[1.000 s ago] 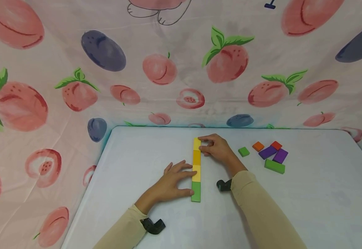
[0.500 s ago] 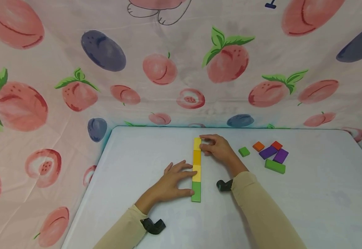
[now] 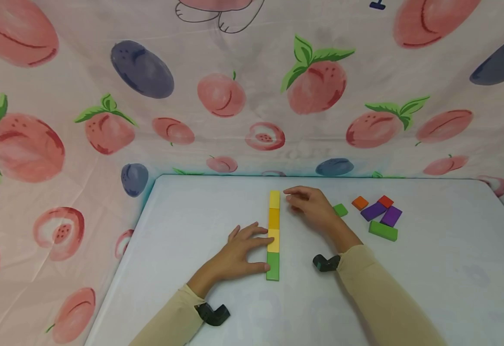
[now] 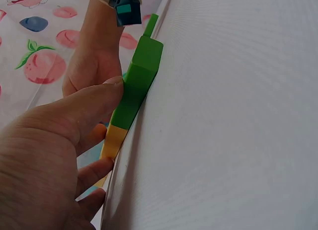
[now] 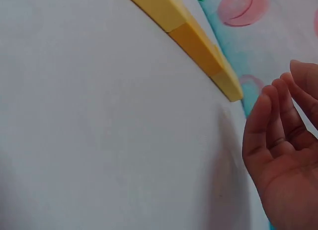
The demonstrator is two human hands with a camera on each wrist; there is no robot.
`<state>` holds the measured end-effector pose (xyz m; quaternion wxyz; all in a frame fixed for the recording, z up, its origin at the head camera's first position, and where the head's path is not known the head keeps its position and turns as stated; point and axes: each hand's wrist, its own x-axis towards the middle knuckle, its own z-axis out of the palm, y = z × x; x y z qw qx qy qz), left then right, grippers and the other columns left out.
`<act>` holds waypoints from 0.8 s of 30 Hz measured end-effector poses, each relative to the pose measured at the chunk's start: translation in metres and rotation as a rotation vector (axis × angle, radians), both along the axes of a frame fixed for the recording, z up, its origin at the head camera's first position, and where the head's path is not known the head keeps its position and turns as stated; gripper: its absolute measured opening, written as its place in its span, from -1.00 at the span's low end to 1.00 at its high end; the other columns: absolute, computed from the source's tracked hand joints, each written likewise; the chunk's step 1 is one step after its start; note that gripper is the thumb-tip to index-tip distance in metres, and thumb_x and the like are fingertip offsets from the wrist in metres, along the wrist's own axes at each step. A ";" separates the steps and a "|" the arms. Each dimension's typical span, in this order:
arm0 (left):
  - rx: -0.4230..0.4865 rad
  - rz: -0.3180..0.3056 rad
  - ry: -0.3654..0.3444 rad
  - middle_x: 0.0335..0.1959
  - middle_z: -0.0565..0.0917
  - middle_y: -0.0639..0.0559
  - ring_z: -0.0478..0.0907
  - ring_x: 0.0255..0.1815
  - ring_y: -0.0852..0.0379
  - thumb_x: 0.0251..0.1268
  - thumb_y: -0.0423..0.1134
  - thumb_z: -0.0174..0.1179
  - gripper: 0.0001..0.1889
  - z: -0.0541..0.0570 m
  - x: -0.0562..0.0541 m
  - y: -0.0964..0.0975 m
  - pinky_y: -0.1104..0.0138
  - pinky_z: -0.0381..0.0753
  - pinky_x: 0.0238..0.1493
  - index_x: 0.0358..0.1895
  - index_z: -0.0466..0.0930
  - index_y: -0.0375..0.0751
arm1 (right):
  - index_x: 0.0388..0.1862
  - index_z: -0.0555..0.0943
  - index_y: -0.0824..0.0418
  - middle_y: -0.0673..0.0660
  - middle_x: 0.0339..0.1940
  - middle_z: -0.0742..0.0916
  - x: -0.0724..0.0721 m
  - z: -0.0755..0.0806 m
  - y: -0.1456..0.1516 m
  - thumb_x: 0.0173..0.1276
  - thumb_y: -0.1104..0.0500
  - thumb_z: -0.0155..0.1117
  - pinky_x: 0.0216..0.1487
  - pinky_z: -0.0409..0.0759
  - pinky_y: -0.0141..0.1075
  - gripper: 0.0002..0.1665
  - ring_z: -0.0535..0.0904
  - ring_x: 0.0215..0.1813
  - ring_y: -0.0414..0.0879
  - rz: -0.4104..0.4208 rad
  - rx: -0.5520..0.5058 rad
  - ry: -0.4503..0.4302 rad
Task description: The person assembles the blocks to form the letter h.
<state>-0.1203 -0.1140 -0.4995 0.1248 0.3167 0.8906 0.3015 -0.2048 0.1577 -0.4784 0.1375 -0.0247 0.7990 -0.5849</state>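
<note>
A straight row of blocks runs away from me on the white table: a green block (image 3: 273, 270) nearest, a pale yellow block (image 3: 274, 247), a deeper yellow block (image 3: 274, 218), then a small yellow block (image 3: 274, 199) at the far end. My left hand (image 3: 237, 253) lies along the row's left side, fingers spread. Its thumb touches the green block and a fingertip reaches the pale yellow one; the left wrist view shows the thumb (image 4: 102, 93) against the green side. To the right of the far end, my right hand (image 3: 314, 207) is apart from the row, fingers slightly bent, holding nothing.
Right of the row lie a small green block (image 3: 340, 210), an orange block (image 3: 359, 203), a red block (image 3: 385, 201), two purple blocks (image 3: 391, 216) and a long green block (image 3: 383, 231). A fruit-print cloth (image 3: 174, 154) hangs behind the table (image 3: 451, 288).
My right hand has let go of the small yellow block and moved right, now partly covering the small green block. The left hand and the row have stayed put.
</note>
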 end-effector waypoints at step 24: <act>0.037 -0.011 0.011 0.48 0.40 0.13 0.02 0.69 -0.01 0.23 0.15 0.40 -0.35 0.000 0.002 -0.001 -0.22 -0.24 0.62 0.40 0.53 0.16 | 0.13 0.71 0.11 0.17 -0.06 0.80 0.030 0.031 0.091 0.62 -0.16 0.02 -0.15 0.64 -0.34 -0.52 0.70 -0.01 0.03 -0.030 0.425 0.366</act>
